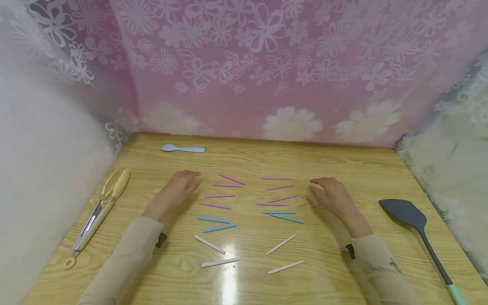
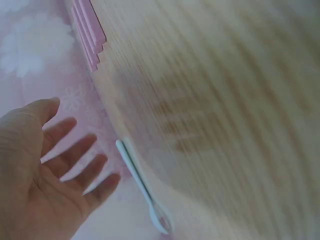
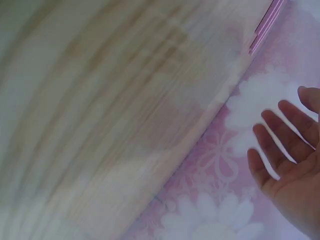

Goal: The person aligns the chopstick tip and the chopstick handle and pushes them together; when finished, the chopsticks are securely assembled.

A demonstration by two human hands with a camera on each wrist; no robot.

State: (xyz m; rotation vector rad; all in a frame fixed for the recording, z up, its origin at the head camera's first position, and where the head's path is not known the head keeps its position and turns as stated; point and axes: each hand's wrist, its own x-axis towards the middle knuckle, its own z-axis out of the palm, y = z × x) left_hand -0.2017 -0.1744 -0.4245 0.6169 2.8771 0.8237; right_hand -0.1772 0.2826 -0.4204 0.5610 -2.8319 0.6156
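Two columns of thin sticks lie on the wooden table (image 1: 251, 152). Each column has several pink sticks (image 1: 220, 195) at the back, a pair of blue sticks (image 1: 219, 228) nearer me, and a pair of white sticks (image 1: 220, 262) at the front. My left hand (image 1: 176, 190) hovers left of the left column's pink sticks, its fingers spread and holding nothing, as the left wrist view shows. On the other side, my right hand (image 1: 333, 199) is held right of the right column's pink sticks (image 1: 283, 198). Its fingers are apart and nothing is in them.
A pale blue spoon (image 1: 187, 149) lies near the back edge. Along the left side are yellow-tipped metal tongs (image 1: 97, 218). A dark spatula (image 1: 409, 216) with a green handle end lies at the right. Pink floral cloth (image 1: 244, 84) hangs behind the table.
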